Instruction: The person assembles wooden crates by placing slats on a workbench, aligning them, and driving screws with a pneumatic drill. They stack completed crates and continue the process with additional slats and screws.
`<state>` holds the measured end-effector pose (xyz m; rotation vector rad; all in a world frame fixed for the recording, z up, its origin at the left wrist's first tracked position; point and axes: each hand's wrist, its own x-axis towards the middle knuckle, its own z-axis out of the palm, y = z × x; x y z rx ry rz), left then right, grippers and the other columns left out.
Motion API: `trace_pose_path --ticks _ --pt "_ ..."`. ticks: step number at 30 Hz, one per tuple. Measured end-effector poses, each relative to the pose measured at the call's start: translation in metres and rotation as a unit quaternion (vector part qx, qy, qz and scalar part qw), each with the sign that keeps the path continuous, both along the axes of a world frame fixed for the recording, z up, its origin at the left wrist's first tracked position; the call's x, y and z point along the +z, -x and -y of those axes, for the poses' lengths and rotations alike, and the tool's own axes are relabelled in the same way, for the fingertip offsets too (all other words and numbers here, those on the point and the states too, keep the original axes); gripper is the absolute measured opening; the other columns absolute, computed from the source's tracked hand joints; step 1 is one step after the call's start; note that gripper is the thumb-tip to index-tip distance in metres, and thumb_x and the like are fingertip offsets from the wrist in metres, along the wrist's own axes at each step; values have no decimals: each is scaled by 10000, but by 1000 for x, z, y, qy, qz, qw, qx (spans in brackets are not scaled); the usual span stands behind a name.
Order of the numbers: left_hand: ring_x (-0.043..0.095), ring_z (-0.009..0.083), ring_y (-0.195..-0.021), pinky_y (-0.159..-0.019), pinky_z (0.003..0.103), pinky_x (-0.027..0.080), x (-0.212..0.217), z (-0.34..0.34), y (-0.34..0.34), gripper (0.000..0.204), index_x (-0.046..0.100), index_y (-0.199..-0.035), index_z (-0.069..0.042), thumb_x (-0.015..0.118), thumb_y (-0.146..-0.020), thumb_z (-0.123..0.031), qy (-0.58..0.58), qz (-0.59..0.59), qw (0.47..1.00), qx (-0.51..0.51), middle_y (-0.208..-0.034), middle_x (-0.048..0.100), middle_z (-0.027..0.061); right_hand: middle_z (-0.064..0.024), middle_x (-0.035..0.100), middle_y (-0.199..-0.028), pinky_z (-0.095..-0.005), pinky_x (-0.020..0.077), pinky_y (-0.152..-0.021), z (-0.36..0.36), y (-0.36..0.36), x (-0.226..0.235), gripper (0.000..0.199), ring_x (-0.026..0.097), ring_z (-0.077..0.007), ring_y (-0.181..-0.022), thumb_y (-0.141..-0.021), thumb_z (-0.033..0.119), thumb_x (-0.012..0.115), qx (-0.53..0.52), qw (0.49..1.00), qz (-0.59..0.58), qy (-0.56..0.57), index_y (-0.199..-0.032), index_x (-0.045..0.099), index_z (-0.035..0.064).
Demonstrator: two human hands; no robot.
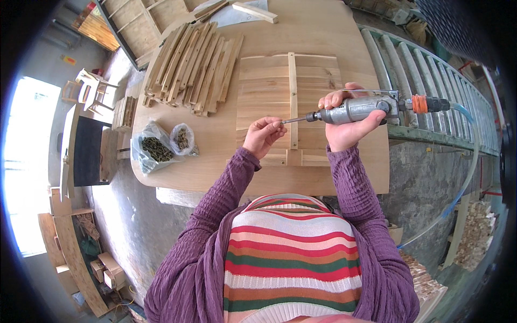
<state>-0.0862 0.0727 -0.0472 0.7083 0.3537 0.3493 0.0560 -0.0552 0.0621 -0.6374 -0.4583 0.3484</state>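
My right hand (347, 116) grips a grey air screwdriver (358, 109) held level above the wooden panel (318, 81), its long bit (295, 120) pointing left. At the tip of that bit, my left hand (264, 134) is closed in a pinch. A small dark piece shows between its fingertips, too small to name surely. Under the bit, a narrow batten (293, 97) runs along the panel, with screw heads showing in it. A cross strip (274, 159) lies at the panel's near edge.
Several wooden strips (188, 70) are piled at the table's (210, 161) far left. Nearer stand two plastic bags, one large (156, 148) and one small (183, 139), of small hardware. A clear hose (474, 145) trails from the tool past a roller conveyor (431, 81) on the right.
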Motion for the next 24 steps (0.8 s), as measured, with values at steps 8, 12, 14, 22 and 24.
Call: trace_pose_path --ticks 8,12,14,22,24 --pt "615 153 -776 -683 251 532 -17 -6 0 112 572 -885 -26 549 -901 -134 59 -4 996 -68 -808 606 67 -60 499 -633 -342 400 -575 -7 -8 -10 874 480 -179 -587 -632 846 444 101 994 31 1 -1001 483 55" --pt "602 156 -834 -733 255 511 -21 -7 -4 140 576 -938 -25 554 -902 -158 11 -63 996 -69 -892 609 90 -64 513 -642 -332 416 -565 -14 -12 -14 882 496 -183 -586 -613 836 490 114 991 59 33 -1008 486 47" --pt "579 173 -915 -794 272 487 -18 -14 -12 168 586 -1000 -28 552 -902 -160 -182 -107 976 -51 -988 589 110 -69 519 -651 -335 422 -571 -21 -19 -13 874 504 -187 -596 -626 820 498 114 990 72 46 -1029 493 44" --pt "455 310 -1119 -990 379 343 9 -80 -136 395 673 -1045 -130 385 -940 -378 -488 -66 869 37 -1218 517 157 -62 572 -676 -249 428 -566 -113 -102 11 431 541 -130 -599 -808 361 613 60 971 228 47 -1010 522 -9" --pt "451 315 -1123 -998 380 329 11 -103 -167 495 674 -1043 -119 309 -943 -438 -518 -143 837 100 -1210 527 152 -39 574 -657 -235 429 -554 -145 -115 29 325 538 -107 -590 -817 263 645 38 964 256 61 -957 547 -13"
